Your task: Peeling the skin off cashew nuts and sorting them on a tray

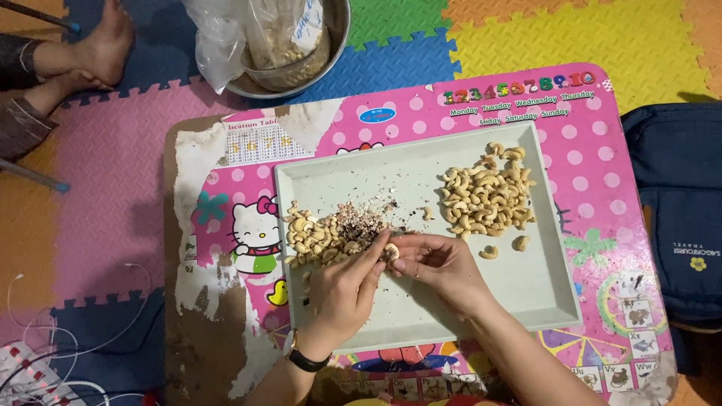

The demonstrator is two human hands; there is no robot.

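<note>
A pale green rectangular tray (526, 293) lies on a low pink printed table (602, 173). On its left part is a pile of cashew nuts (320, 237) mixed with brown skin flakes (361, 218). A larger heap of pale peeled cashews (487, 194) lies at the right. My left hand (342, 293), with a black wristwatch, and my right hand (440, 263) meet over the tray's middle, both pinching one cashew (391, 252) between their fingertips.
A metal bowl (335, 45) with plastic bags of nuts stands on the foam floor mats beyond the table. Another person's foot (101, 45) rests at the far left. A dark blue bag (677, 210) lies right of the table. White cables (45, 361) trail at lower left.
</note>
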